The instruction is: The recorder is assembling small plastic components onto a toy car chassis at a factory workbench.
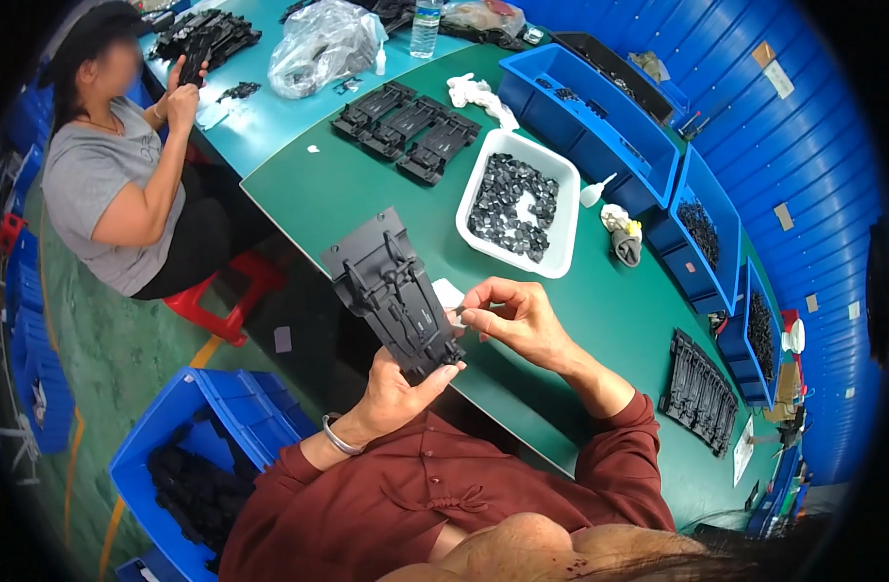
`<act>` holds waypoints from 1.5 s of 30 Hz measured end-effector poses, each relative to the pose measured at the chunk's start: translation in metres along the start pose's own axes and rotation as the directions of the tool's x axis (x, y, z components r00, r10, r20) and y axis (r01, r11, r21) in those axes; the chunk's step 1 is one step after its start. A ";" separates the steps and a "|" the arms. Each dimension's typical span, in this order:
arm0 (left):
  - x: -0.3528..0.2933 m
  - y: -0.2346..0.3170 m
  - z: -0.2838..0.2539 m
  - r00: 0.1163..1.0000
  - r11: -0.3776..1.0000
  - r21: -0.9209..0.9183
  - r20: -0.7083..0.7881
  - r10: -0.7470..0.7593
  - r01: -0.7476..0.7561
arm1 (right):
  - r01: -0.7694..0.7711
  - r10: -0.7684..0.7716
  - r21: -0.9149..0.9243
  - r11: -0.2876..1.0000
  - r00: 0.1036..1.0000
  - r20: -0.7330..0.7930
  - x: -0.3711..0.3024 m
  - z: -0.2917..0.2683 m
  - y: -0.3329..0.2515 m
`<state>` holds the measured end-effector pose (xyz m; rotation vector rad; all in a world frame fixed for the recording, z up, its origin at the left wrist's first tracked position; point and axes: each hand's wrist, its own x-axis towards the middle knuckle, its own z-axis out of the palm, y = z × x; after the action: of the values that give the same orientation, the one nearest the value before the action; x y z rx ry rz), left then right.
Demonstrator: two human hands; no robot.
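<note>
Blue ribbed wall curved behind a green tabletop, the largest things in view. Lower down, at the person's left, a blue crate held a heap of black mouldings; whether these were finished or waiting could not be told. Along the tabletop's far side stood a row of blue bins, some with black parts inside. Nearer the middle sat a white tray, and beside it lay a group of black frames, perhaps already done, though that was only a judgement. One black unit was held up, tilted, at the tabletop's near edge, the left hand's fingers clamped on its lower end. It seemed partway through: the right hand was close at its right side, thumb and forefinger together, but whether they pinched anything was unclear. Smallest of all, loose black pieces covered most of the tray's floor, so plenty appeared left to work through.
</note>
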<state>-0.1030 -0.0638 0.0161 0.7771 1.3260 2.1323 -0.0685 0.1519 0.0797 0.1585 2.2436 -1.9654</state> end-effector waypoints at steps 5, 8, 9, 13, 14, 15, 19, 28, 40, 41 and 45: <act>0.000 -0.002 -0.008 0.999 0.993 0.116 -0.031 0.034 -0.030 | -0.034 0.035 0.021 0.999 0.998 -0.057 0.007 0.008 0.000; -0.002 -0.006 -0.009 0.998 0.998 0.070 -0.054 0.011 -0.007 | -0.003 0.003 -0.005 1.000 1.000 -0.031 0.007 0.008 0.004; -0.002 -0.008 -0.009 0.998 0.998 0.067 -0.060 0.006 -0.002 | -0.010 0.010 -0.003 1.000 1.000 -0.026 0.007 0.007 0.005; -0.004 -0.016 -0.020 0.994 0.991 0.105 0.086 0.073 -0.082 | -0.008 0.007 -0.046 0.999 0.999 -0.039 0.003 0.008 0.010; -0.006 -0.017 -0.021 0.992 0.990 0.117 0.107 0.070 -0.082 | 0.047 -0.054 -0.149 0.988 0.998 -0.043 0.001 0.009 0.013; -0.008 -0.019 -0.021 0.990 0.988 0.129 0.127 0.067 -0.084 | 0.101 -0.115 -0.251 0.963 0.993 -0.041 0.000 0.009 0.016; -0.013 -0.021 -0.022 0.995 1.000 0.022 0.097 -0.013 0.011 | 0.167 -0.197 -0.375 0.912 0.979 -0.043 0.001 0.013 0.016; -0.023 -0.026 -0.031 0.999 0.998 -0.039 -0.012 -0.044 0.043 | 0.311 -0.378 -0.527 0.791 0.925 -0.022 0.015 0.005 0.024; -0.046 -0.032 -0.051 0.986 0.984 -0.163 -0.140 -0.093 0.069 | 0.117 -0.268 -0.614 0.781 0.950 -0.159 0.035 0.006 0.049; -0.049 -0.033 -0.053 0.986 0.986 -0.155 -0.146 -0.084 0.061 | 0.107 -0.255 -0.621 0.777 0.955 -0.154 0.037 0.008 0.049; -0.049 -0.034 -0.052 0.985 0.987 -0.150 -0.155 -0.076 0.053 | 0.113 -0.261 -0.625 0.772 0.954 -0.150 0.036 0.008 0.051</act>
<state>-0.1008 -0.1160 -0.0439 0.5061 1.2386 2.2493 -0.0943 0.1496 0.0224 0.0815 3.0281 -1.2208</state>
